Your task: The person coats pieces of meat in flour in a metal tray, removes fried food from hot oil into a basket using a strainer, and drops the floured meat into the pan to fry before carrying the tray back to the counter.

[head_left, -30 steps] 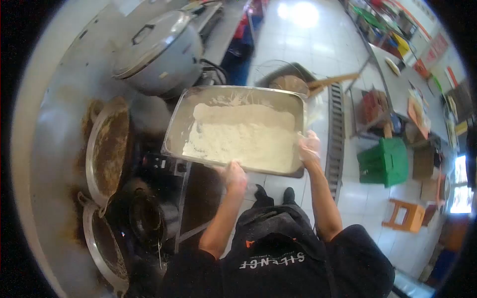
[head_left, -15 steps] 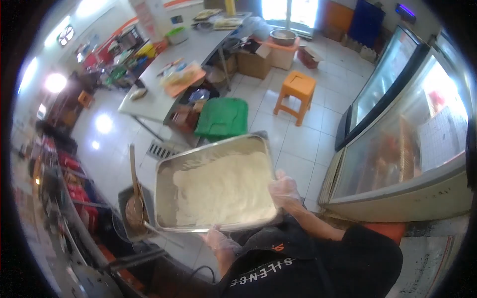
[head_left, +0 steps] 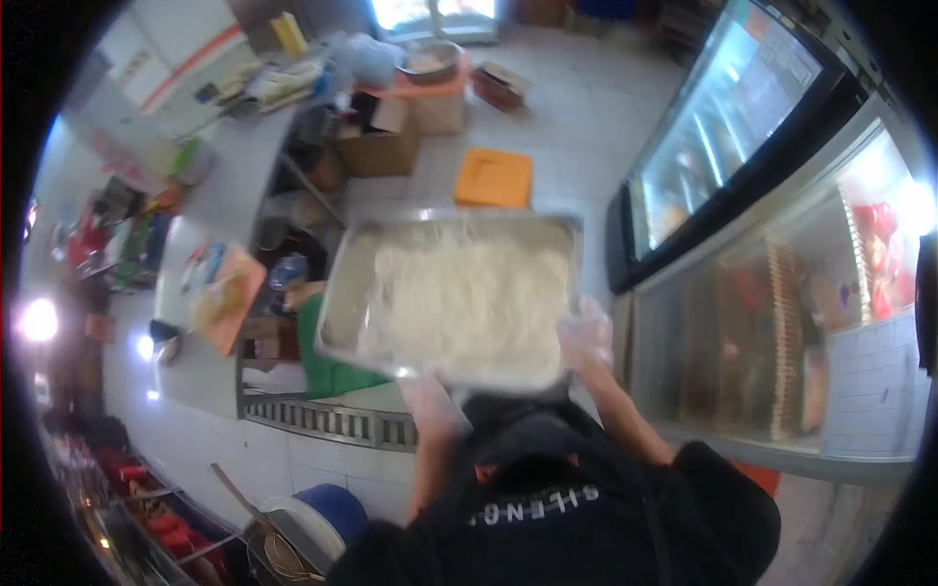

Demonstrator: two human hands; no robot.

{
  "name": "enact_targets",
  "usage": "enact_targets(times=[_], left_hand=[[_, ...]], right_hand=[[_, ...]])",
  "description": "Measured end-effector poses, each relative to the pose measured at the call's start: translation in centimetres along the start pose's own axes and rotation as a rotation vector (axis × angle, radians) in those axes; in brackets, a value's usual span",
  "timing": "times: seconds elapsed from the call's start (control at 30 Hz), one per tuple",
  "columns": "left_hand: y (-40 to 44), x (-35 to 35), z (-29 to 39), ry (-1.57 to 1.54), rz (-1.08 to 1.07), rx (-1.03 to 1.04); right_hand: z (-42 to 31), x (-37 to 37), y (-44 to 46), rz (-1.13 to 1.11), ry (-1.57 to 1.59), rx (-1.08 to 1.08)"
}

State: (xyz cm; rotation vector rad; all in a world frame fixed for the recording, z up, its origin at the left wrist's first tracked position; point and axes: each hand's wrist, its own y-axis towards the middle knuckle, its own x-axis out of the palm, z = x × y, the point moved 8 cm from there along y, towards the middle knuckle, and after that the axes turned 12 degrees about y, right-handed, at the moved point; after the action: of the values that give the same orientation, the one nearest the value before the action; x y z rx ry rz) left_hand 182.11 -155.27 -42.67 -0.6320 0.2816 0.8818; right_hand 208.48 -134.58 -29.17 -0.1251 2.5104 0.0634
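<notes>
A rectangular metal tray (head_left: pixel 344 311) hangs in front of my body, carried between both hands. Pale, cream-white powder that looks like flour (head_left: pixel 474 303) covers most of its bottom, lumpy in the middle. My left hand (head_left: pixel 432 402), in a clear plastic glove, grips the near edge toward the left; its fingers are partly under the rim. At the right end, my right hand (head_left: pixel 586 337), gloved the same way, is closed on the tray's side. Motion blurs the picture somewhat.
An orange stool (head_left: pixel 493 178) stands just beyond the tray, and a green bin (head_left: pixel 332 347) sits at its left. Glass-door fridges (head_left: pixel 718 146) line the right side. A long counter (head_left: pixel 200 322) runs along the left. Behind lie cardboard boxes (head_left: pixel 383 146); a blue bucket (head_left: pixel 337 508) is at lower left.
My view has turned to the right, and the tray has swung round with both hands still on it. The orange stool now appears right behind the tray. The powder's surface looks lumpier.
</notes>
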Motion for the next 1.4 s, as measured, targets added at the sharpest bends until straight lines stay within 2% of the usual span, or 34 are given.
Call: enact_targets(times=[0.07,0.13,0.27,0.3,0.33,0.4,0.43,0.5,0.53,0.57,0.6,0.63,0.67,0.73,0.8,0.87,0.97,1.03,1.13,1.23,1.3,1.33,1.4], left_hand=[[3.1,4.8,5.2,0.005,-0.246,-0.035],[9.2,9.9,11.4,0.458,-0.274,0.568],[18.1,15.4,19.2,0.509,-0.183,1.057],[21.8,17.0,20.7,0.193,-0.426,0.828],[25.0,18.0,23.0,-0.138,-0.583,0.560],[30.3,18.9,25.2,-0.453,-0.790,0.034],[32.6,18.4,25.5,-0.214,-0.687,0.250],[37.6,19.1,28.2,-0.146,-0.531,0.284],[40.6,20.4,29.7,-0.297,-0.512,0.104],[40.2,18.9,33.7,-0.411,-0.469,-0.028],[39.5,17.1,37.8,-0.532,-0.408,-0.155],[40.8,15.4,40.2,-0.474,-0.420,-0.135],[44.5,14.0,42.7,-0.435,-0.429,-0.113],[50.6,13.2,46.4,-0.327,-0.405,-0.047],[56.5,13.1,46.9,-0.154,-0.349,-0.016],[62.0,13.8,49.5,-0.097,-0.338,0.000],[69.9,15.5,50.5,0.013,-0.352,-0.014],[75.7,16.8,54.3,0.024,-0.338,-0.002],[82.8,19.3,60.2,-0.122,-0.380,0.083],[92.6,23.5,68.4,-0.252,-0.390,0.211],[98.2,24.9,75.0,-0.212,-0.354,0.375],[102.6,27.3,76.1,-0.050,-0.321,0.350],[113.4,33.1,77.1,0.278,-0.264,0.367]], right_hand=[[2.0,-2.6,3.9,0.047,0.242,0.047],[2.0,-6.2,10.9,0.195,0.481,0.063],[-0.9,-5.8,16.8,0.420,0.716,0.322],[-0.8,-4.1,19.5,0.506,0.156,0.034],[-0.5,-0.4,20.9,0.546,-0.419,-0.212],[-3.4,1.1,23.6,0.592,-0.270,-0.107],[-6.8,3.0,26.4,0.588,-0.167,-0.067],[-11.7,5.6,34.0,0.577,0.042,-0.070],[-9.6,7.7,37.3,0.556,0.120,-0.008],[-4.8,9.6,38.8,0.519,0.176,0.078],[-4.5,11.3,39.7,0.468,0.180,0.183],[-4.2,13.1,40.4,0.412,0.177,0.287],[-8.0,15.4,42.2,0.358,0.119,0.389],[-12.6,18.5,45.9,0.359,0.004,0.444],[-15.6,21.9,49.0,0.450,-0.128,0.406],[-16.7,25.5,53.7,0.508,-0.096,0.150],[-18.4,29.4,59.1,0.554,0.112,0.206],[-21.3,31.4,65.7,0.569,-0.052,0.338],[-27.7,33.4,71.5,0.665,0.218,0.306],[-26.2,38.3,81.5,0.621,0.424,0.363],[-20.6,43.8,89.4,0.634,0.546,0.316],[-17.3,47.2,93.4,0.706,0.506,0.242],[-16.8,52.3,100.8,0.772,0.253,0.178]])
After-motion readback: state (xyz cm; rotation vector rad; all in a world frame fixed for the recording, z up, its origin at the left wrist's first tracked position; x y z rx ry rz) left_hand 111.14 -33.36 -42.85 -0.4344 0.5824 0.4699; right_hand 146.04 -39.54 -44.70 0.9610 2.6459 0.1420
